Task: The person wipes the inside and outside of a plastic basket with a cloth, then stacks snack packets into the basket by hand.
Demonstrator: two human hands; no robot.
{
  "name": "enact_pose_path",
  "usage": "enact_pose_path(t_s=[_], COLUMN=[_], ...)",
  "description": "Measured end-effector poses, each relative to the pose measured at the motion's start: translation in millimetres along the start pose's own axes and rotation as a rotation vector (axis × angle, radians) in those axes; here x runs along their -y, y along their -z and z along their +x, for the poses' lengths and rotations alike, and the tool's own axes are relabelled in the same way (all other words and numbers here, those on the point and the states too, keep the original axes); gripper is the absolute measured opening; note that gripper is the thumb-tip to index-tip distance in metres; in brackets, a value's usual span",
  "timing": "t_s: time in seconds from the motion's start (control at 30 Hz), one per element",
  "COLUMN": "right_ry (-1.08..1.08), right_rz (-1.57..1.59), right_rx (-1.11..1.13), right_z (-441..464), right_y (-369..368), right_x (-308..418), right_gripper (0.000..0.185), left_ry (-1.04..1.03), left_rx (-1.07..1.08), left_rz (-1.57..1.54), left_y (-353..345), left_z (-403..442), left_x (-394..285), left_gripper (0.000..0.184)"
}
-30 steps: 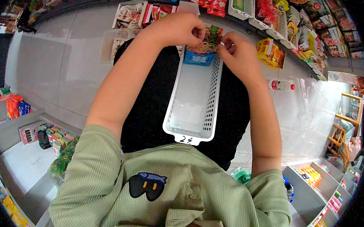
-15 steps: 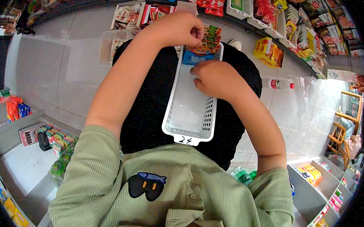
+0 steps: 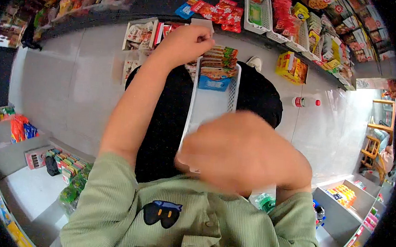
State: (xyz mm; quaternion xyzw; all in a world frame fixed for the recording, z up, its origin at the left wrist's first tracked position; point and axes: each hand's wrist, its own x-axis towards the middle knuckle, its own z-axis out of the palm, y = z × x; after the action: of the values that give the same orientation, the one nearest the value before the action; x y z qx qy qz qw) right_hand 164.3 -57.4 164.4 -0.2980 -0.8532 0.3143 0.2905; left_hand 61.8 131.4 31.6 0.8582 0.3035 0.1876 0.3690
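Observation:
A long white plastic basket [image 3: 233,98] rests on my lap between my dark-trousered legs. Snack packets [image 3: 218,63] with brown, red and green print stand in a row at its far end, the front one showing a blue lower part. My left hand [image 3: 194,43] is at the far left corner of the basket, beside the packets' top edges. Its fingers are curled together, and whatever they hold is hidden. Smeared by motion, my right hand [image 3: 233,149] hovers over the near end of the basket and covers its number label; its fingers cannot be made out.
Boxes of small packets [image 3: 140,34] stand on the floor beyond my left arm. Red packets [image 3: 222,12] and white baskets [image 3: 256,29] line the shelf ahead. A yellow box [image 3: 292,67] and a red-capped bottle [image 3: 306,102] are to the right. Grey shelf compartments flank me.
My right hand has moved from the packets toward my body, over the basket's near end. My left hand has shifted slightly left. The packets now sit more upright in the basket.

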Motion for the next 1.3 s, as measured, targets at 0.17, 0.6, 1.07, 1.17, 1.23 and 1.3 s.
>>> enact_pose_path(t_s=[0.17,0.6,1.07,1.17,1.23,1.3], right_ry=[-0.007,-0.272,-0.7,-0.749,-0.854,-0.931], right_rz=[-0.02,-0.252,0.247,0.422,0.431,0.547], right_rx=[-0.096,-0.791,-0.781,-0.762,-0.682,-0.673], right_z=[31.5,-17.9,-38.0,-36.5,-29.2,-17.5], right_y=[26.7,-6.5,62.4,77.7,73.0,63.5], right_x=[81.9,85.9,-213.1,-309.7,-363.5,-400.6], right_gripper=[0.027,0.019,0.007,0.012,0.013,0.013], left_ry=[0.118,0.239,0.533,0.477,0.522,0.636], left_rx=[0.003,0.02,-0.204,-0.232,-0.158,-0.07], left_rz=[-0.022,-0.145,-0.172,0.158,0.189,0.223], left_y=[1.8,4.6,-20.3,-33.8,-36.1,-32.1], left_z=[0.3,13.1,114.1,139.4,156.9,165.8], left_x=[-8.4,11.7,249.6,293.3,295.6,282.3], left_gripper=[0.026,0.023,0.027,0.035,0.037,0.046])
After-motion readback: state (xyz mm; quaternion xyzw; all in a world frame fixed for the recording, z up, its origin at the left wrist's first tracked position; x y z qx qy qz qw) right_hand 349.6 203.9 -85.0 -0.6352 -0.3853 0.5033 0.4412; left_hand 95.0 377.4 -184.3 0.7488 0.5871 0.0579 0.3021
